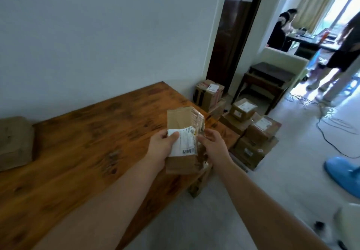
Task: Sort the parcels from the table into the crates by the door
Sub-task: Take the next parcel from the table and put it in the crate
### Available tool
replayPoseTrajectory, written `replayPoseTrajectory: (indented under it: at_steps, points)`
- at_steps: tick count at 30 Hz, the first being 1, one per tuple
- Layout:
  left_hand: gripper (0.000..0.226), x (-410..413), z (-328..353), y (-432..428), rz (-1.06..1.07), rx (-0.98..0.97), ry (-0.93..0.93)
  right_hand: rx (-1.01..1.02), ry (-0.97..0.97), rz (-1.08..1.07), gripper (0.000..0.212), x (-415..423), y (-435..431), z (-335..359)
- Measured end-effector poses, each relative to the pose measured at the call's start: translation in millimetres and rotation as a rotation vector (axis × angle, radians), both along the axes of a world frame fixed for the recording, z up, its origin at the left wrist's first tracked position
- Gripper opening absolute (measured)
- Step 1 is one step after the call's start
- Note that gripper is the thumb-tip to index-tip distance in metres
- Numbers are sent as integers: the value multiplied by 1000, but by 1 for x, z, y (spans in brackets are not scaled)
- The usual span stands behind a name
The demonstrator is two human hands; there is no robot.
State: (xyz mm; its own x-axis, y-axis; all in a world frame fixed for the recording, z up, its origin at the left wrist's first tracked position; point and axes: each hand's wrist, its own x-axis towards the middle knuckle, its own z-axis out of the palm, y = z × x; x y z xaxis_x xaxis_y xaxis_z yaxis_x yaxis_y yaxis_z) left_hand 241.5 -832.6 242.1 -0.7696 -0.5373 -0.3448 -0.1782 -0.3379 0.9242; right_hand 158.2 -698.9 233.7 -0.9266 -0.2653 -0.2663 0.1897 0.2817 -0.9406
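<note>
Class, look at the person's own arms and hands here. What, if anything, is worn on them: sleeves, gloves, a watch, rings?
Nothing that shows. The left hand and right hand are ungloved, with no ring visible, though the picture is soft. The left forearm and right forearm are bare to the frame's edge: no sleeve, watch or band at either wrist.
</note>
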Motion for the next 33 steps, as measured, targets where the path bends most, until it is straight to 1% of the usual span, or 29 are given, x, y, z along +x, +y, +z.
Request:
replayPoseTrajectory:
  at_steps: [2,5,10,15,17,22,25,29,31,32,33]
  points:
    - [16,-37,-2,6,2,-28,4,-16,-3,48,39,-32,6,-3]
    - [18,-86,-5,7,-15,-71,2,-58,-48,96,51,-77,5,-7]
    - [30,-186,-8,-7,-35,-53,-30,-83,-118,117,60,-173,-8,-11]
    - [30,-276,-5,-17,-15,7,-40,-37,-145,167,62,-267,-18,-4]
    - [30,-300,-8,-20,1,-15,-63,-45,-168,189,60,-292,-22,-6]
    - [28,-361,-30,-24,65,-72,-150,-29,-233,243,63,-359,-29,-29]
    - [26,-401,-47,-19,136,-99,-200,-26,-284,323,66,-406,-31,-48]
    - [12,-450,-64,-9,258,-111,-243,-30,-323,433,61,-463,-34,-70]
    - [13,-479,-71,2,327,-82,-273,7,-340,496,57,-499,-31,-78]
    - [13,-493,-74,9,354,-60,-293,30,-359,521,52,-517,-28,-82]
    - [12,-506,-77,15,380,-37,-305,42,-376,547,43,-532,-25,-85]
